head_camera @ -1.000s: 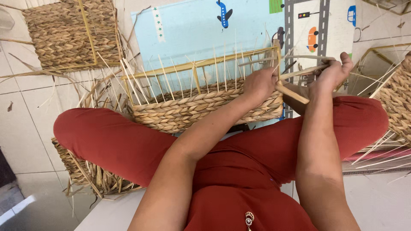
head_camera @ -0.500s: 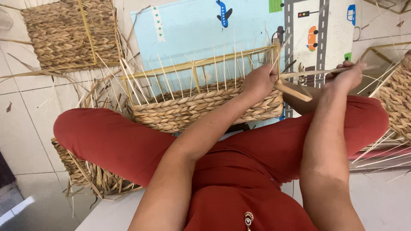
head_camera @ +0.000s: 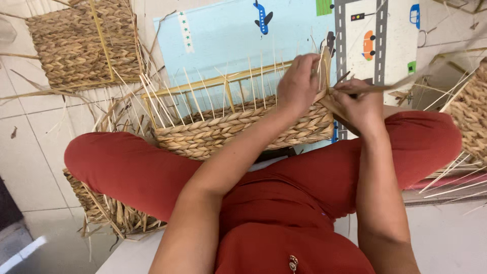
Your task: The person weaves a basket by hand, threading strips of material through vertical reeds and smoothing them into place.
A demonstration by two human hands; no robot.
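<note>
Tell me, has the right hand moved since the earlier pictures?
Yes. The right hand has come inward toward the corner of the half-woven basket, and now sits beside the left hand.

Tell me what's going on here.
A person sits cross-legged on the floor with a half-woven basket across their lap. The left hand grips the basket's right corner by its upright stakes, while the right hand pinches a flat straw strand beside it. Another woven basket lies upper left, on the tiles.
</note>
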